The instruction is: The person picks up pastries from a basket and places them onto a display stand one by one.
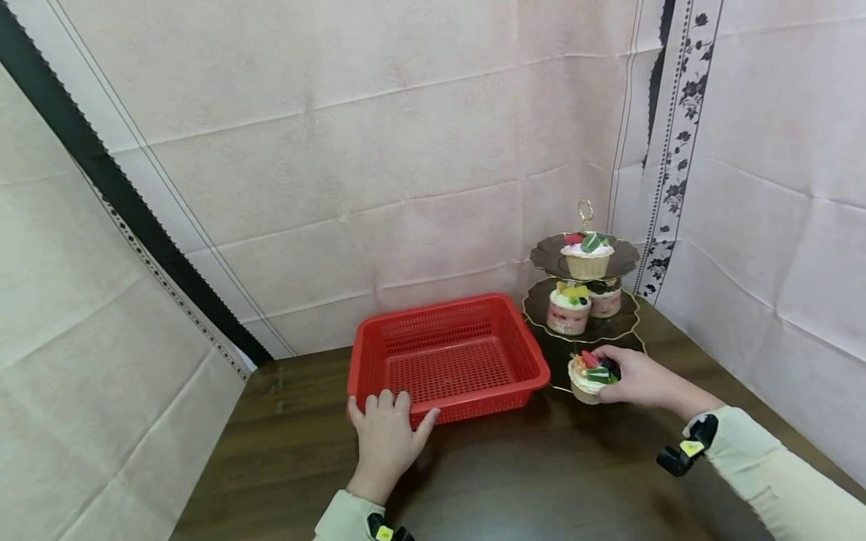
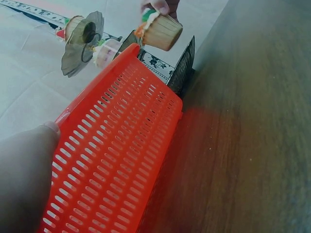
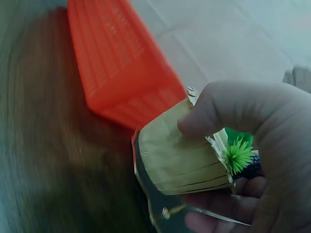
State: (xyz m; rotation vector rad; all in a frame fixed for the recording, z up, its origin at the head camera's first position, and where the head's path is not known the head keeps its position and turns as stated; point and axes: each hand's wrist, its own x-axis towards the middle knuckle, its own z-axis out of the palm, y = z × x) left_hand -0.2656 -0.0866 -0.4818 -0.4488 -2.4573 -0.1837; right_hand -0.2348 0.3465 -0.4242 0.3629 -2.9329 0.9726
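My right hand point(image 1: 636, 379) holds a cupcake point(image 1: 583, 387) topped with white cream, a strawberry and green leaves. In the right wrist view, the thumb presses the side of its pale paper cup point(image 3: 180, 145) and the fingers curl below. The cupcake is tilted over the lowest plate of a tiered stand point(image 1: 571, 347). At the front left corner of a red plastic basket point(image 1: 467, 409), my left hand point(image 1: 386, 443) grips the rim, fingers over the edge and thumb outside. The left wrist view shows the basket's slotted side point(image 2: 112, 145) close by.
A cupcake point(image 1: 587, 264) sits on the stand's top plate; two dessert cups, one with yellow fruit point(image 1: 568, 312), stand on the middle plate. The stand is right beside the basket. Cloth-covered walls point(image 1: 406, 150) border the dark wooden table point(image 1: 514, 481) behind and at the right.
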